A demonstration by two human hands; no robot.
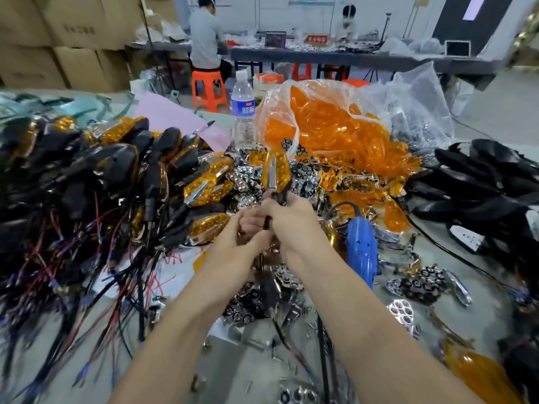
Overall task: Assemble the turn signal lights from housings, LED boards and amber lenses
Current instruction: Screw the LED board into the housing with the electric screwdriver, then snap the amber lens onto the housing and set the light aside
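The light [275,173] is held upright over the middle of the table [239,368]: amber lens on top, chrome strip down its face, black stem below. The stem is gripped by the right hand [291,220], with the fingers curled tight round it just under the lens. The left hand [242,231] is closed on the same stem lower down, fingers curled in. Whether the stem or its wire is pinched there cannot be told because of blur.

The lens looks seated on the housing, so the step is judged to be a final press-fit or check of a near-finished unit. To do it well, the lens edge should be squeezed evenly all round until no gap is left. The chrome strip should be kept centred, and the wire kept out of the seam and not tugged. Pressure is best put on the rim rather than the lens face, since thin plastic may crack or scuff.

Chrome reflectors [248,182] are scattered just behind the hands. A blue tool [360,249] with a cable is lying just right of the right forearm. Finished lights [122,176] are heaped to the left, wires trailing toward the near edge, which is likely the drop spot. A bag of lenses [335,126] is seen behind, and black housings [481,182] are piled at the right. A water bottle [243,112] is stood upright beside the bag.
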